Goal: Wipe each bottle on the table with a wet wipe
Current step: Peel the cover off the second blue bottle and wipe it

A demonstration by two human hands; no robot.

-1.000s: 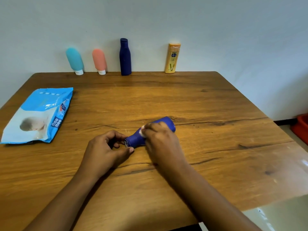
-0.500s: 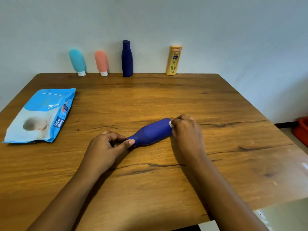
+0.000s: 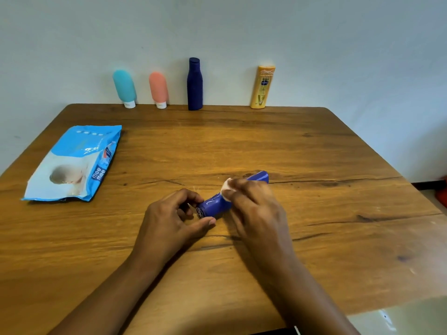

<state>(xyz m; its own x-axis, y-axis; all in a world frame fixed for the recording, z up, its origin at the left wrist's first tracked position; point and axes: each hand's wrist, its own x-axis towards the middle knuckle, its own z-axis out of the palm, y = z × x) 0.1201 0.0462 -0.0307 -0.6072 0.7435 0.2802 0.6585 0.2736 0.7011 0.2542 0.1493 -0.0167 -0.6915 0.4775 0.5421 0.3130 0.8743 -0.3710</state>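
A blue bottle [image 3: 214,206] lies on its side in the middle of the wooden table [image 3: 314,213]. My left hand [image 3: 174,216] pinches its cap end. My right hand [image 3: 254,209] covers the bottle's body and presses a white wet wipe [image 3: 226,188] against it. Only the neck and the far base of the bottle show. Against the wall stand a teal bottle [image 3: 124,88], a pink bottle [image 3: 159,89], a dark blue bottle [image 3: 194,84] and a yellow bottle [image 3: 262,87].
A blue and white pack of wet wipes [image 3: 72,165] lies flat at the table's left side. A red object [image 3: 442,192] sits on the floor past the right edge. The wall runs right behind the bottles.
My right hand with the wipe slid back along the bottle from its base toward the neck. My left hand kept its hold on the cap end.
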